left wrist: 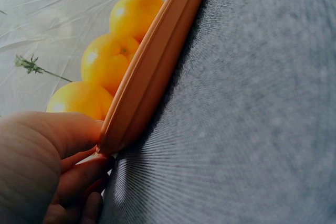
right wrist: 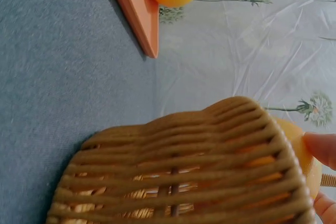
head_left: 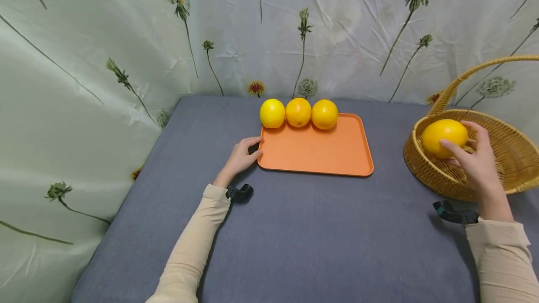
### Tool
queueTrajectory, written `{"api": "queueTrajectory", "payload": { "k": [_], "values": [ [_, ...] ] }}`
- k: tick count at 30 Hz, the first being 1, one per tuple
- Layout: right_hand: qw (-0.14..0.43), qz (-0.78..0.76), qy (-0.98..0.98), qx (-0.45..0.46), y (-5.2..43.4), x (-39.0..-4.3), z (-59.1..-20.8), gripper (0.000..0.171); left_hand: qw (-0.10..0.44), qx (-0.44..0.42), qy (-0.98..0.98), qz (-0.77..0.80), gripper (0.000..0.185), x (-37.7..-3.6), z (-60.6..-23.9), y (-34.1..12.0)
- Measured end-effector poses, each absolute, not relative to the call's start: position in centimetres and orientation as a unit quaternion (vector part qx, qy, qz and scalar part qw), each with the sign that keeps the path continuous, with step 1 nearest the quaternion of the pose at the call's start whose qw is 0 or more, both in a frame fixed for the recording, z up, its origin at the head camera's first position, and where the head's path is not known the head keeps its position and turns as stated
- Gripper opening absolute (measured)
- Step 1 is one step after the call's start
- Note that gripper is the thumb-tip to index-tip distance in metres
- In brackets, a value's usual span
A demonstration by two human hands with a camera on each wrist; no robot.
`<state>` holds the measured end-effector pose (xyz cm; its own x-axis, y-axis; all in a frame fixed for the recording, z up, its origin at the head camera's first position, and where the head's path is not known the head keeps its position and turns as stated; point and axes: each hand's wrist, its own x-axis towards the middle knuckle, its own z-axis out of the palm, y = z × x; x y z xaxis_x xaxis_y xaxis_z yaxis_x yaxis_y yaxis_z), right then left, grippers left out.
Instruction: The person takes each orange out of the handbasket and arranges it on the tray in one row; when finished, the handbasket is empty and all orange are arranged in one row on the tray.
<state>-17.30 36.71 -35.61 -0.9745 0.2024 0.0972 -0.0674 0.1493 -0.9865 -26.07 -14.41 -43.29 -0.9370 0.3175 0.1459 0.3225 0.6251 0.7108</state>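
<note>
Nearest to us, two cream sleeves (head_left: pixel 191 247) reach out over a grey cloth-covered table (head_left: pixel 294 237), each wrist wearing a small dark camera mount. We see no brand, label or legible writing on anything.

A little farther out, our left hand (head_left: pixel 241 155) rests on the table against the left edge of the orange tray (head_left: pixel 316 151); its fingers are loosely bent and touch the tray's rim without gripping it. The left wrist view shows the fingertips (left wrist: pixel 79 174) right at the tray's corner.

On the right, our right hand (head_left: pixel 473 158) grasps a yellow-orange fruit (head_left: pixel 444 137), fingers curled around it, just above the near rim of the wicker basket (head_left: pixel 446 179). In the right wrist view the fruit sits behind the woven wall, a fingertip pressed on it.

Farther back, three more fruits (head_left: pixel 298 112) sit in a touching row along the tray's far edge. Behind everything hangs a pale floral curtain (head_left: pixel 105 36).
</note>
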Motion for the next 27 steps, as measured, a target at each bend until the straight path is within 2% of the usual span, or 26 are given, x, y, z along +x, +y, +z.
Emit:
{"api": "queueTrajectory", "payload": {
  "k": [11, 27],
  "values": [
    [0.131, 0.686, -0.716, -0.023, 36.0, -18.0, -34.6, 0.054, 0.015, -0.181, -0.902, -0.391, 0.045, -25.9, -42.5, -14.5],
    [0.120, 0.693, -0.711, -0.003, 35.2, -16.6, -34.9, 0.053, 0.014, -0.183, -0.902, -0.391, 0.044, -24.9, -43.0, -14.6]
  ]
}}
